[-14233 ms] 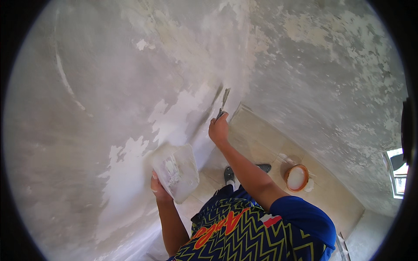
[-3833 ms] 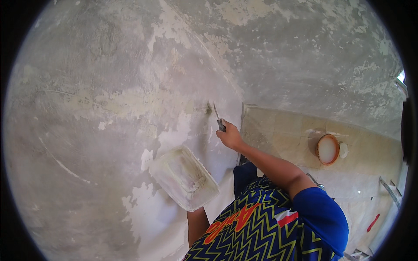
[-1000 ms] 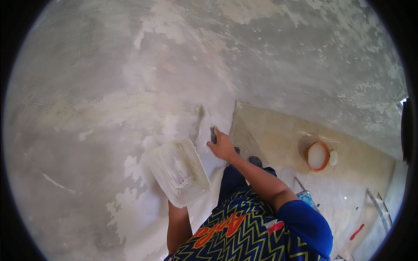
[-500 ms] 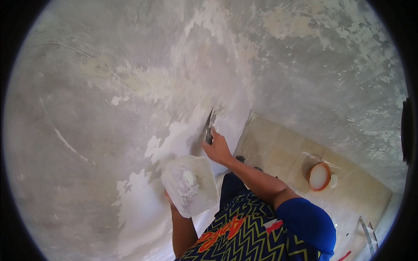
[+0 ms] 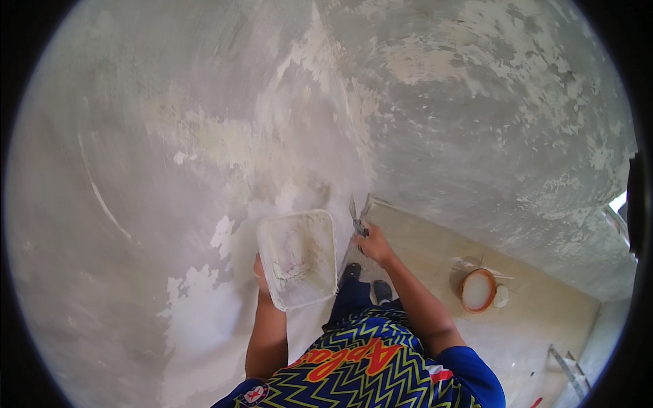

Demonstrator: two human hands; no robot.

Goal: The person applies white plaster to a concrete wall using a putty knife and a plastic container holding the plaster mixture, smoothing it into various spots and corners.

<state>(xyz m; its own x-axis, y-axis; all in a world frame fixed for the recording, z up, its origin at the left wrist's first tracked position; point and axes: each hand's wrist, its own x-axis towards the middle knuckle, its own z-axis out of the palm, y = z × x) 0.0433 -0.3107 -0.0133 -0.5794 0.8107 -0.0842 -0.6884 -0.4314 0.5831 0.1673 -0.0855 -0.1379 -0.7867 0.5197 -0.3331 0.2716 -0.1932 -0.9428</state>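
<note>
Finding the left grip (image 5: 260,275) clamped on the white rectangular plastic tray (image 5: 320,287) beside the patchy grey wall (image 5: 122,272), right grip (image 5: 371,244) around the dark-handled metal putty knife (image 5: 356,219), we judge whitish paste (image 5: 292,270) could spill — should the tray tip.

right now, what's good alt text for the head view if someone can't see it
A person's right hand holds a bladed tool near a patchy grey wall, while the left hand holds a pale rectangular tub smeared with paste. An orange-rimmed bucket stands on the floor.
</note>
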